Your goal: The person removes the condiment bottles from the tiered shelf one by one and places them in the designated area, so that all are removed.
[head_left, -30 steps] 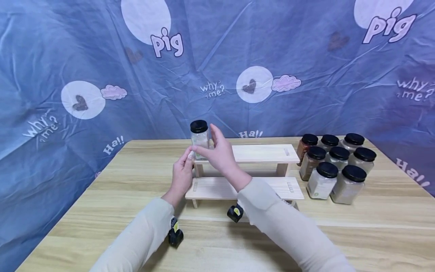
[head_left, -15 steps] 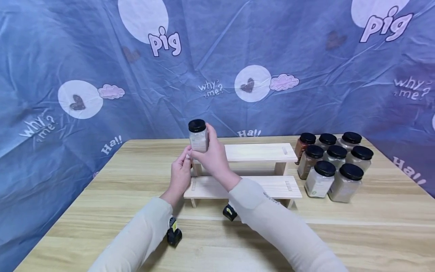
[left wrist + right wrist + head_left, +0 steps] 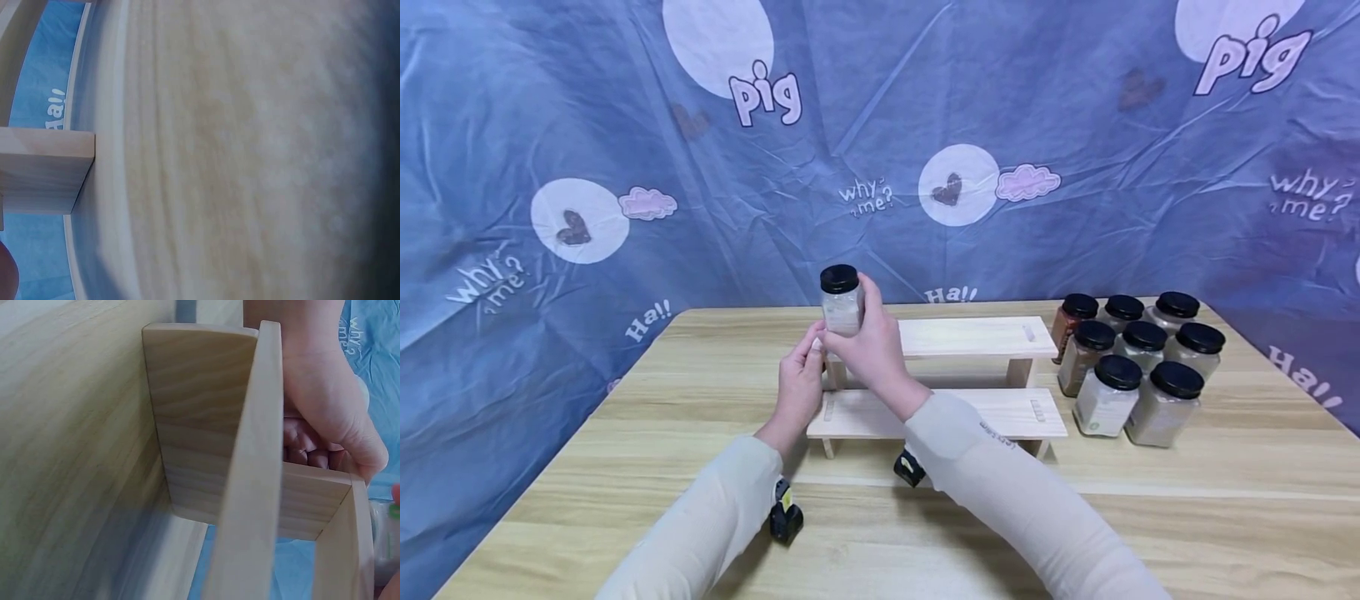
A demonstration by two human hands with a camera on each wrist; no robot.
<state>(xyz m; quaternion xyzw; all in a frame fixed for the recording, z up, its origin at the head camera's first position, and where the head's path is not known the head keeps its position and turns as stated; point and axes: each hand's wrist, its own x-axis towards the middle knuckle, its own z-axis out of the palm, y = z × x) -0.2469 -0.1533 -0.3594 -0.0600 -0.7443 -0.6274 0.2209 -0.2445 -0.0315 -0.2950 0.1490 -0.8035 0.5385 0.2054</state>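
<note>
A clear square jar (image 3: pixel 842 310) with a black lid and pale contents stands upright at the left end of the upper tier of a two-tier wooden rack (image 3: pixel 970 337). My right hand (image 3: pixel 876 346) grips it from the right, thumb toward the front and fingers along its side. Just below the jar, my left hand (image 3: pixel 800 383) holds the rack's upper left corner. The right wrist view shows the left hand (image 3: pixel 331 394) with its fingers curled behind the board and the thumb at the edge. Part of the jar (image 3: pixel 382 531) appears there too.
Several black-lidded jars (image 3: pixel 1107 396) stand grouped on the table (image 3: pixel 647 467) right of the rack, one with reddish contents (image 3: pixel 1070 327). The rack's lower tier (image 3: pixel 1000 410) sits in front of the upper one. A blue printed cloth (image 3: pixel 820 108) hangs behind.
The fingers of my right hand, spread away from the jar one second ago, have closed against its side. The left hand stays at the rack's corner. The head view has shifted slightly.
</note>
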